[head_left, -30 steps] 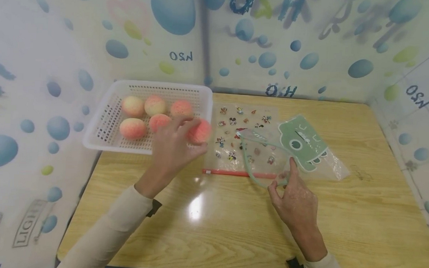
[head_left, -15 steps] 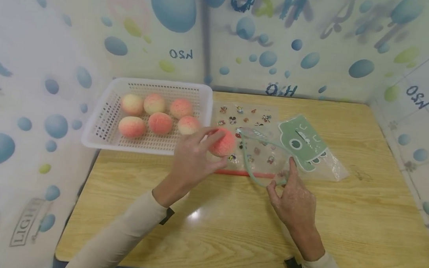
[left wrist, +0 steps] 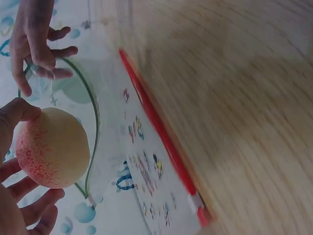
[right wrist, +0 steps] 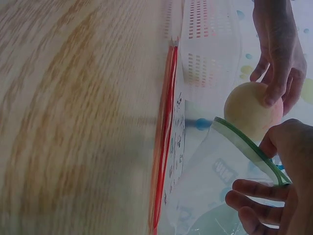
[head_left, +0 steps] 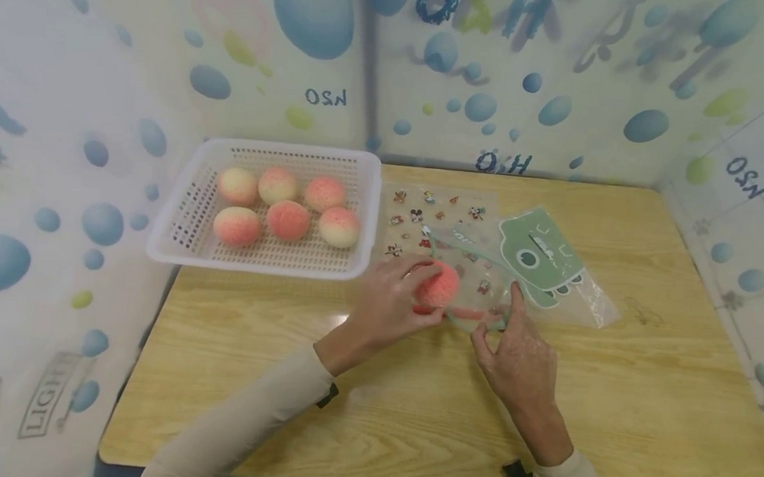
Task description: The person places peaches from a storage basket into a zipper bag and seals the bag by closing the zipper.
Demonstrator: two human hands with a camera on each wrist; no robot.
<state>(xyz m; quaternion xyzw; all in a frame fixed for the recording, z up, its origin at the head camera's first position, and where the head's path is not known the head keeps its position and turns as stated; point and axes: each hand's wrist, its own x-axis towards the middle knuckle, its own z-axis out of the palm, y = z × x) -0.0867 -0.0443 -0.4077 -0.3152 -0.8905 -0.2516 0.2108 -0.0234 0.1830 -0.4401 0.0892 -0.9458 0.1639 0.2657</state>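
Note:
My left hand [head_left: 382,302] grips a peach [head_left: 440,286], red on one side and pale on the other, between thumb and fingers. The peach is at the mouth of a clear zip bag [head_left: 539,254] with a green cartoon face and a green zip edge. My right hand [head_left: 523,363] holds that bag by its zip edge. In the right wrist view, the thumb is at the green edge [right wrist: 244,139] and the mouth gapes towards the peach. Beneath lies a second clear zip bag [head_left: 398,218], printed with small cartoon figures, with a red slider strip [left wrist: 161,125].
A white perforated basket [head_left: 261,268] stands on the left of the wooden table [head_left: 413,422]. Several peaches [head_left: 288,221] lie in it in two rows. Patterned walls [head_left: 388,70] rise behind the table and at its sides.
My left hand has carried the peach from the basket's right side rightwards to the green-edged bag's mouth. My right hand has stayed nearly still at that bag.

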